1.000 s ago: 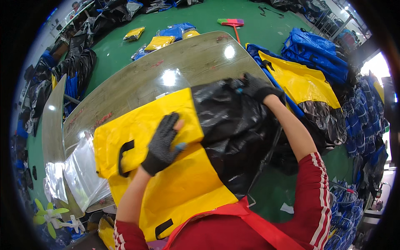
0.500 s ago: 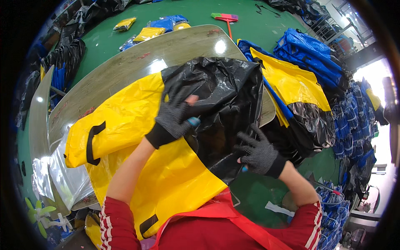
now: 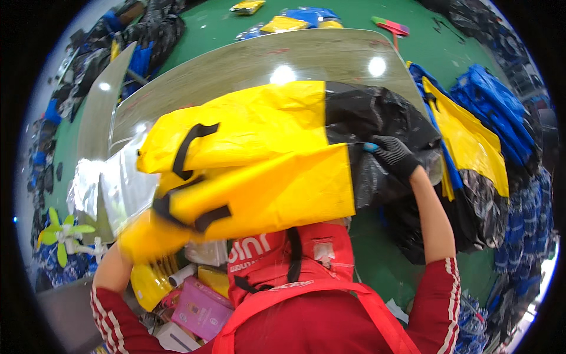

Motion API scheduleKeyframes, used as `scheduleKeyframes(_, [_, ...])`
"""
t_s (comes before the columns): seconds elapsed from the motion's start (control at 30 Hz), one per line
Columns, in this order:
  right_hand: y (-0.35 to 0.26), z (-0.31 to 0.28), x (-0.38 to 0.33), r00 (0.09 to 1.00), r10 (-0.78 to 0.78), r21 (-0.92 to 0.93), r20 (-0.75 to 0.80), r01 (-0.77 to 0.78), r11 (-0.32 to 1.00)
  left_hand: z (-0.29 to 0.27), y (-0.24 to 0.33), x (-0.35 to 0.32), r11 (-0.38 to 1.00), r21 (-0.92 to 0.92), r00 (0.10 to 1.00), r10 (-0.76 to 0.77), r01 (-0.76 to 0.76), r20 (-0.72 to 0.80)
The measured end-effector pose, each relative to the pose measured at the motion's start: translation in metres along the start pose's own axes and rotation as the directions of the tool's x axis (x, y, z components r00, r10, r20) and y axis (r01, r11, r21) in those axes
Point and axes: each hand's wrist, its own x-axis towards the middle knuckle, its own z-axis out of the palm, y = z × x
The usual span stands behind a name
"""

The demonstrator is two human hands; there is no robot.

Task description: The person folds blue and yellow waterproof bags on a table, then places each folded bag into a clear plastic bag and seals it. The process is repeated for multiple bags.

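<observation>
Right grip (image 3: 394,154), gloved, pinches the black half of the yellow-and-black bag (image 3: 265,159) at its fold. Left grip hidden under the bag's yellow end, state cannot be told. Bag lifted over steel tabletop (image 3: 247,62); more bags (image 3: 471,141) just right.

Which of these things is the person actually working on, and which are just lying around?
In hand:
yellow bag
black lining
right hand
shiny table

Lying about:
bag pile
blue bags
brush
pink box
</observation>
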Motion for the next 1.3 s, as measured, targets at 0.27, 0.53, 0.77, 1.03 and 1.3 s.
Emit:
scheduleKeyframes(0.27, [0.001, 0.000, -0.001, 1.000, 0.004, -0.091, -0.031, -0.007, 0.996, 0.109, -0.034, -0.134, 0.607, -0.679, 0.504, -0.773, 0.413, -0.384])
scheduleKeyframes(0.53, [0.005, 0.026, -0.006, 0.969, -0.246, -0.577, 0.017, 0.211, 0.789, 0.057, 0.019, -0.033, 0.798, -0.151, 0.030, -0.207, 0.583, -0.978])
scheduleKeyframes(0.77, [-0.071, -0.013, -0.045, 0.838, -0.502, -0.793, -0.214, 0.152, 0.590, -0.002, 0.079, 0.183, 0.887, 0.459, 0.870, 0.265, -0.050, -0.417])
scheduleKeyframes(1.03, [-0.049, 0.057, -0.116, 0.672, -0.674, -0.678, -0.308, 0.342, 0.651, -0.022, 0.060, 0.213, 0.908, 0.401, 0.992, 0.122, -0.121, 0.023])
scheduleKeyframes(1.3, [-0.087, -0.044, -0.042, 0.835, -0.539, -0.605, -0.111, 0.374, 0.703, 0.026, 0.095, 0.263, 0.698, 0.368, 0.722, 0.686, -0.614, -0.097])
